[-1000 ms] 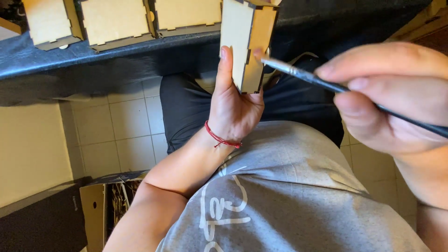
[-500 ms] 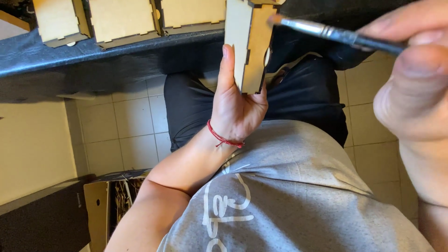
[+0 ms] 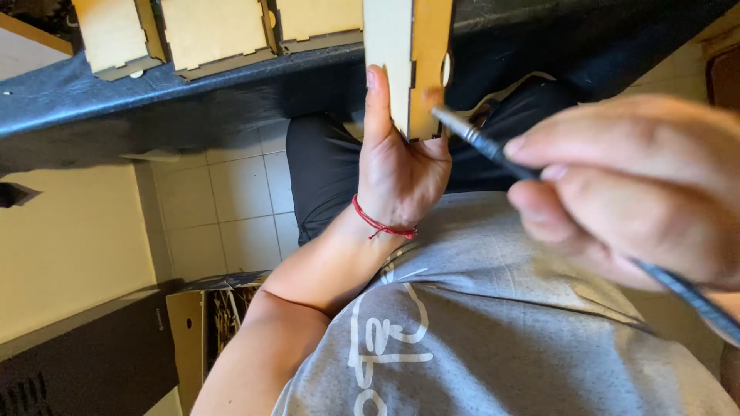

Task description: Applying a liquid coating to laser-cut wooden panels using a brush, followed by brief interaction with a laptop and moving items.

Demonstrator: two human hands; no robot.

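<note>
Left grip (image 3: 401, 166) clasps wooden box (image 3: 408, 62); right grip's (image 3: 624, 192) brush (image 3: 493, 150) touches it

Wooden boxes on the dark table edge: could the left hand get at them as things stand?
Probably not right away. The left hand already holds a wooden box, so its grip is taken. The other wooden boxes sit close by on the table, with nothing between.

Obscured and cropped items

Wooden box (image 3: 408, 54) cut off at top edge; brush (image 3: 493, 150) tip blurred, handle leaves frame; right hand (image 3: 632, 189) motion-blurred.
</note>
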